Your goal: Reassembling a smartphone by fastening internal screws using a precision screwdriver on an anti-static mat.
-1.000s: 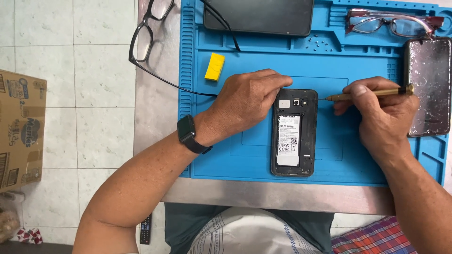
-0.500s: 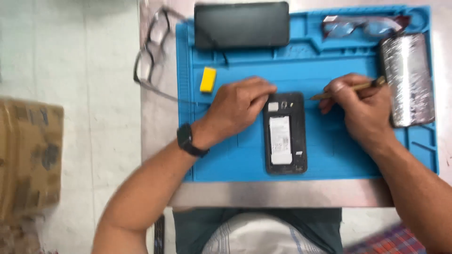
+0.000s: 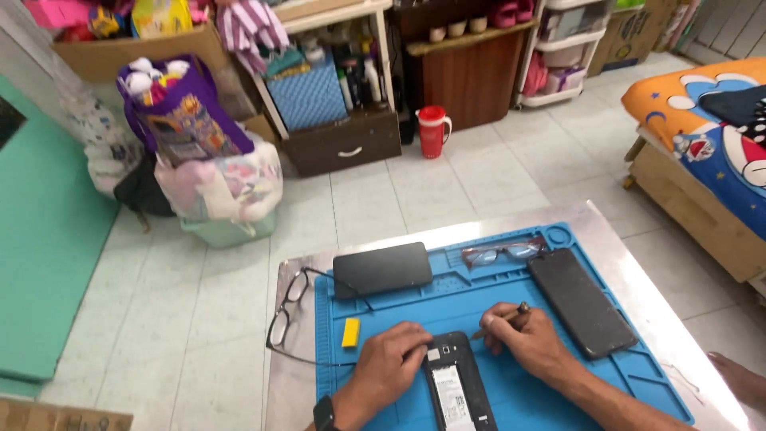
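The opened phone (image 3: 455, 387) lies on the blue work mat (image 3: 511, 399) straight in front of you, its back off and the battery showing, and it sits between your two hands. Your left hand (image 3: 391, 363) rests against the phone's upper left corner, fingers curled down onto its edge, pinning it to the mat rather than gripping round it. Your right hand (image 3: 523, 339) is just to the right of the phone's top end, closed around a thin wooden-handled tool (image 3: 503, 316) whose tip points left toward the phone's upper edge; you cannot tell whether the tip touches it.

Compared with half a second ago, your head has lifted: the view then looked almost straight down at the mat, and now it takes in the room beyond the table, with a red jug (image 3: 432, 130) on the tiled floor and shelves behind it. Your hands and the phone keep the same arrangement as before.

Both forearms come in from the bottom edge, the left one with a dark watch (image 3: 324, 415) at the wrist, the wrists low over the mat. On the mat's far side lie a black case (image 3: 381, 270), red-framed glasses (image 3: 503, 252) and a second dark phone (image 3: 581, 302); a yellow pick (image 3: 350, 332) lies left of your left hand, and black-framed glasses (image 3: 289, 315) lie off the mat's left edge.
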